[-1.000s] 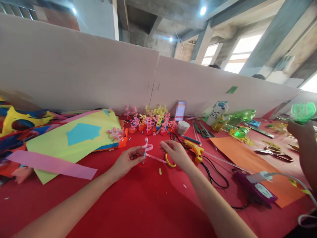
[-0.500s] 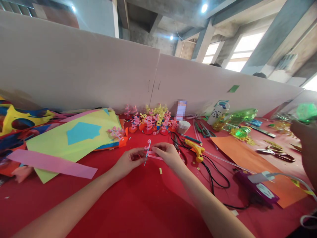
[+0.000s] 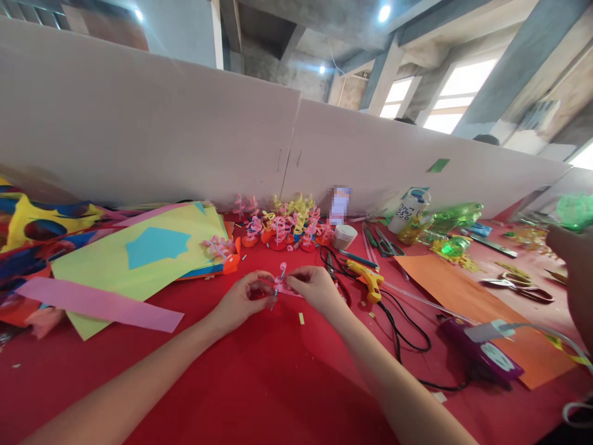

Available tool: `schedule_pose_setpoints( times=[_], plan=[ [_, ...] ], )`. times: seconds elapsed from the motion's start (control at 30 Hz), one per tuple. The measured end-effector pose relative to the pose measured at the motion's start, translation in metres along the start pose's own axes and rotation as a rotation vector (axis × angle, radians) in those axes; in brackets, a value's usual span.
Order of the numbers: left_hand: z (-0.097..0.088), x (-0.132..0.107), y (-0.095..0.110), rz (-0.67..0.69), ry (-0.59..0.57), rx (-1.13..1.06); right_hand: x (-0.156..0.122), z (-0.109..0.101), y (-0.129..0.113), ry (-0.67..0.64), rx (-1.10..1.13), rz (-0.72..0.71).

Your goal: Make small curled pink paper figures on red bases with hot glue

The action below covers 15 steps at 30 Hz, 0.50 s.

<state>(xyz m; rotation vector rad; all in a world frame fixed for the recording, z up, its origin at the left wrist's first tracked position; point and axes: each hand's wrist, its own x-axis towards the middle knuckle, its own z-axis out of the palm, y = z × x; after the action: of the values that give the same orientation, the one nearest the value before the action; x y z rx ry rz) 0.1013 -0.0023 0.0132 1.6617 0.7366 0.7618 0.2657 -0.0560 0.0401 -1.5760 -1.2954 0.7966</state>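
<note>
Over the middle of the red table, my left hand (image 3: 244, 301) pinches a thin pale-blue stick (image 3: 274, 301), held nearly upright. A pink paper strip (image 3: 293, 292) is partly curled around the stick, with a loop at its top. My right hand (image 3: 319, 287) is closed on this strip, just right of the stick; its fingertips partly hide the strip. Behind both hands stand several curled pink and yellow paper pieces (image 3: 280, 230) on orange-red bases. A small yellow paper scrap (image 3: 301, 318) lies below my right hand.
To the right lie a yellow glue gun (image 3: 368, 279) with a black cord, scissors (image 3: 388, 242), an orange sheet (image 3: 445, 296) and a purple power strip (image 3: 479, 349). Yellow-green sheets (image 3: 106, 278) are stacked left. Another person's hand (image 3: 569, 247) is at far right. A white partition (image 3: 185, 136) stands behind.
The pink strip has shifted around the stick, and its loose part shows less between my hands. Both hands stay in nearly the same place.
</note>
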Motion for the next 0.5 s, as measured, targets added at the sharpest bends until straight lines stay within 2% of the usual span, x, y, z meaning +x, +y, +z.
schedule_pose_setpoints(
  times=[0.5],
  plan=[
    [0.0001, 0.0008, -0.0075, -0.044, -0.051, -0.117, 0.0001, -0.0021, 0.0045, -0.069, 0.001, -0.075]
  ],
)
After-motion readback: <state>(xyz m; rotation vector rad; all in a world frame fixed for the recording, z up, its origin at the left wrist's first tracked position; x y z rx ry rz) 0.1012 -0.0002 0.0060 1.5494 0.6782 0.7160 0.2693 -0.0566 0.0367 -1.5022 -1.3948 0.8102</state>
